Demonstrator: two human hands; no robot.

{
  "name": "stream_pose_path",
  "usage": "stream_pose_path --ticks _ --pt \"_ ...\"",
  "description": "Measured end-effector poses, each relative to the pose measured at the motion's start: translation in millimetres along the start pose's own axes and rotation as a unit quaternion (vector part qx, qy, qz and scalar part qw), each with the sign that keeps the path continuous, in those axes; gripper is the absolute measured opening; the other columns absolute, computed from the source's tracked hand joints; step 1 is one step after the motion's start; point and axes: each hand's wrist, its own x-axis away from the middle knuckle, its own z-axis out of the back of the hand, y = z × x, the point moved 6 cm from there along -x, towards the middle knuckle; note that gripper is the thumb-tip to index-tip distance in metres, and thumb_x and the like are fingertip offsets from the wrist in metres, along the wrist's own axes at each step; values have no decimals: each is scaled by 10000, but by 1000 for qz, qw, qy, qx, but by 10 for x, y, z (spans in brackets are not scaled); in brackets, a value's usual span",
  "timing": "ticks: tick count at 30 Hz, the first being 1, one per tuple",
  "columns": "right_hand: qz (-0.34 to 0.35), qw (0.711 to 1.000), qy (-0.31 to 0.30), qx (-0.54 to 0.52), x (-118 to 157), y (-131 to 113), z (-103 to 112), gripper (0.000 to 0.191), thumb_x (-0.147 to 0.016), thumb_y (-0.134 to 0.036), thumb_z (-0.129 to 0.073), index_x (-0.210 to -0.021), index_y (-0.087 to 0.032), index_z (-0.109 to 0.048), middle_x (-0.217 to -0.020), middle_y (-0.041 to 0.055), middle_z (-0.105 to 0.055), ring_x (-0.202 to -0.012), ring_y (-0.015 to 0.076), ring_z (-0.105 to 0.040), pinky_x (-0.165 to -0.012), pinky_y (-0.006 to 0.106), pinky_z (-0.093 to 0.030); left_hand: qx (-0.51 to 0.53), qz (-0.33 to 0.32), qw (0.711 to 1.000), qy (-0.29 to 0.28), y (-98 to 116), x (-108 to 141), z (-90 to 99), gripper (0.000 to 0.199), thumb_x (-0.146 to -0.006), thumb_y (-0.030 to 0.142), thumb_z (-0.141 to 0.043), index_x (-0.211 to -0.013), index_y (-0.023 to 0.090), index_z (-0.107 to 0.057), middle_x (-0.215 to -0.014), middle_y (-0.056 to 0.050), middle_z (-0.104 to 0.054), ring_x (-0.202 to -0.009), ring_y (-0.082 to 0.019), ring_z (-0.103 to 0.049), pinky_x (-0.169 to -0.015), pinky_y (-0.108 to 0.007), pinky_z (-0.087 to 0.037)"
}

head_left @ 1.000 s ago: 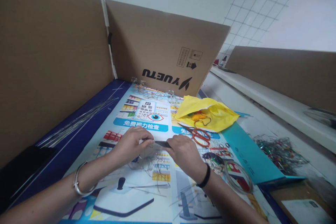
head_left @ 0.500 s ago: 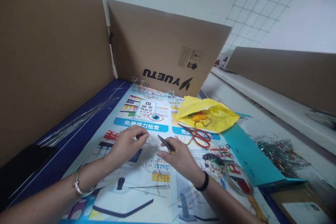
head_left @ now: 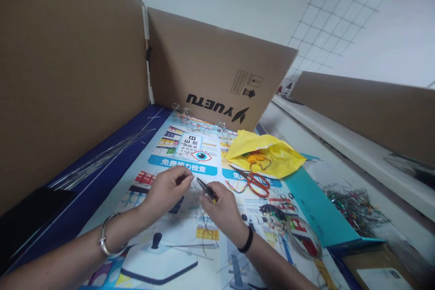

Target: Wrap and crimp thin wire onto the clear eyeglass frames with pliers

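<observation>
My left hand [head_left: 171,190], a silver bangle on its wrist, is closed with thumb and forefinger pinched. Whatever lies between those fingertips is too small to make out. Small dark-jawed pliers [head_left: 205,188] with a bit of yellow on the handle are gripped in my right hand [head_left: 222,206], which wears a black band. The pliers' tip points at the left fingertips, close to them. Beneath and between the hands, thin bent wires [head_left: 204,222] lie on the printed poster sheet [head_left: 183,260].
Orange-handled scissors [head_left: 257,184] rest by a yellow pouch [head_left: 278,156] with orange thread inside. Straight wires [head_left: 105,158] lie on the left; a tangled wire pile [head_left: 355,208] is at right. A round clear container [head_left: 304,238] sits nearby. Cardboard walls [head_left: 210,63] stand behind and left.
The right hand and pliers have moved left, bringing the tip nearer the left fingertips. The left hand stays pinched in nearly the same place. The view has shifted slightly.
</observation>
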Motion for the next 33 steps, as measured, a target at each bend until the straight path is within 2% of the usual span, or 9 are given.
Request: stream_pose_path --ticks 9,13,16,26,33 --pt "25 999 -9 -31 9 -67 31 124 -727 -125 -501 -716 -183 -611 -662 -13 -554 -633 115 -506 -588 213 -363 8 -14 999 -30 63 26 -49 157 -802 199 -459 -713 178 -587 -662 27 -582 -640 -119 -533 -597 -209 -393" --pt "-17 999 -2 -41 8 2 32 130 -725 -141 -504 -784 -191 -608 -696 -14 -592 -647 121 -528 -596 215 -377 13 -10 999 -28 54 37 -56 172 -815 211 -449 -726 178 -592 -669 29 -585 -643 -117 -538 -605 -210 -397" --pt "-42 998 2 -37 7 62 24 100 -728 -168 -507 -768 -191 -596 -681 -15 -598 -633 124 -532 -585 215 -382 10 -11 1000 -25 60 45 -56 167 -814 212 -451 -724 178 -588 -664 29 -583 -634 -117 -533 -599 -212 -396" --pt "30 999 6 -15 5 -34 41 128 -754 -146 -512 -709 -192 -622 -665 -7 -584 -633 118 -524 -596 211 -381 -5 -34 999 -8 89 70 -74 169 -815 191 -440 -721 181 -579 -661 25 -584 -624 -115 -529 -596 -213 -396" --pt "17 1000 10 -9 8 -41 45 117 -737 -140 -519 -717 -187 -625 -682 1 -603 -645 122 -541 -598 215 -389 -33 -63 997 -7 110 94 -93 143 -821 182 -451 -736 180 -566 -709 11 -593 -674 -125 -535 -633 -234 -396"
